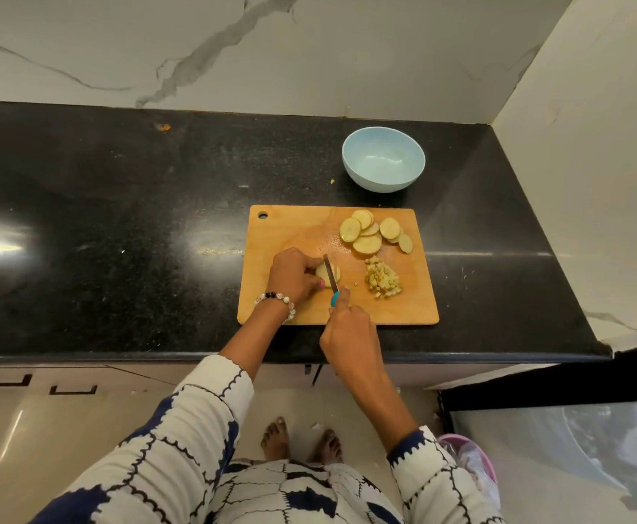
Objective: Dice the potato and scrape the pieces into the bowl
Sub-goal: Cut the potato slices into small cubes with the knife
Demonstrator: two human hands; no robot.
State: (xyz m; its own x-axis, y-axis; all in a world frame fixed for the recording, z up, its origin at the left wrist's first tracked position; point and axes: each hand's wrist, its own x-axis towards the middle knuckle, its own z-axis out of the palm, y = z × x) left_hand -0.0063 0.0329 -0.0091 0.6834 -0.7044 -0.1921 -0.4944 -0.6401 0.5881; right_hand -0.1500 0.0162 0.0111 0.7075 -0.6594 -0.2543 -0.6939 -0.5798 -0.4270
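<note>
I judge dicing partly done. On the rectangular wooden cutting board (290, 236), my left hand (293, 276) pins pale potato slices (328, 273); my right hand (349, 334) grips the teal-handled knife (331, 278) across them. Small diced pile (383, 281) at 3 o'clock, uncut round slices (373, 230) at 1 o'clock. Pale blue bowl (383, 158) empty on the black surface (120, 221); scraping remains.

A glossy black speckled stone countertop (120, 221) spans the middle of the frame, with a bright glare patch at its left edge. Above it, across the top, rises a white marble wall with grey veins (233, 51), meeting a plain white side wall (593, 164) at the right. Beige cabinet fronts with dark recessed handles (73, 390) sit at lower left, above shiny cream floor tiles (25, 440). A pink bin with a plastic liner (472, 463) stands at lower right.
</note>
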